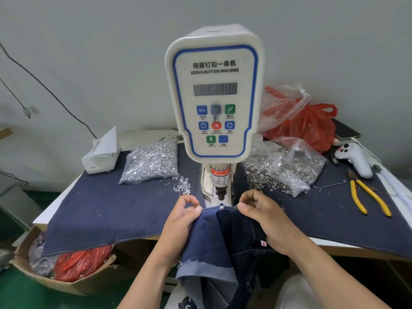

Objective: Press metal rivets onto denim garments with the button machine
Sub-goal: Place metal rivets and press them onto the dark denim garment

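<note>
Punch [220, 192] close above denim [209, 221]

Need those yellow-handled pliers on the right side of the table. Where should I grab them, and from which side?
Grip the yellow-handled pliers by both handles near their free ends, coming from the table's front edge. They lie flat on the denim cloth, handles splayed toward the person, jaws pointing away.

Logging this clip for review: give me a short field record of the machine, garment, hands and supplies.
machine: button machine, display unlit
garment: denim, top edge under the press head, one rivet on that edge
left hand: pinches the edge left of the rivet
right hand: pinches the edge right of it
supplies: bag of studs left, bag of rings right
tools: yellow pliers far right
</note>
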Demonstrator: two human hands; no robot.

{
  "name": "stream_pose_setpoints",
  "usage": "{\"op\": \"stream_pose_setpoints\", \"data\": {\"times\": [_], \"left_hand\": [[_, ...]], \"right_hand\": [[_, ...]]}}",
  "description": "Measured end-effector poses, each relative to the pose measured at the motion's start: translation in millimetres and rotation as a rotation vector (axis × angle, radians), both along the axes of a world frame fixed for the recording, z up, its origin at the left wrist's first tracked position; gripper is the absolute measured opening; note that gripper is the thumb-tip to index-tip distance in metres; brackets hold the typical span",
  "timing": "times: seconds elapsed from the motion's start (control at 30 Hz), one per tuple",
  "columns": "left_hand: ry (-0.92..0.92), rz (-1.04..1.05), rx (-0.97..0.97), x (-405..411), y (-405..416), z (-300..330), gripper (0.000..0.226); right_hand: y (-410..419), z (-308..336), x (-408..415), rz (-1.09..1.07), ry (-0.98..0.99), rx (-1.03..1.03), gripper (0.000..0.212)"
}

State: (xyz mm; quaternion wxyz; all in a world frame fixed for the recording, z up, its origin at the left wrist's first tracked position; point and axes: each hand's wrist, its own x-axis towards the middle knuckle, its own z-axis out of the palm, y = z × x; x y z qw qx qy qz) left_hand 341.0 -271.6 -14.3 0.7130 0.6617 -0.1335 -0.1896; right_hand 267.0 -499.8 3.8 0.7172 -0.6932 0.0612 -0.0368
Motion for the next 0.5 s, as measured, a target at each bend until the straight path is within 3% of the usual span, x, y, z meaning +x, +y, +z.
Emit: {"op": "stream_pose_setpoints", "data": {"times": [0.1,0.17,0.27,0.33,0.5], "left_hand": [[0.103,-0.109,-0.216,-11.5,4.9,4.5,0.023],[0.067,-0.179,-0.242,-25.0,7.3,8.0,0.022],[-0.09,-0.215,-0.064,-43.6,4.9,15.6,0.015],[-0.125,-0.244,0.027,-51.4,1.8,19.6,0.016],[-0.157,-0.198,0.199,-57.7,-0.2,32.7,0.017]], "right_hand": [[-9.4,7.0,-13.2,0.173,0.002,-0.304,0.01],[-19.9,13.7,-22.1,0.206,-0.015,-0.539,0.011],[-50.7,17.4,-15.3,-0.142,-0.062,-0.963,0.01],[-70.1,20.1,-0.3,-0.323,0.048,-1.158,0.012],[-73.9,9.9,36.6,-0.218,0.139,-1.336,0.014]]}}
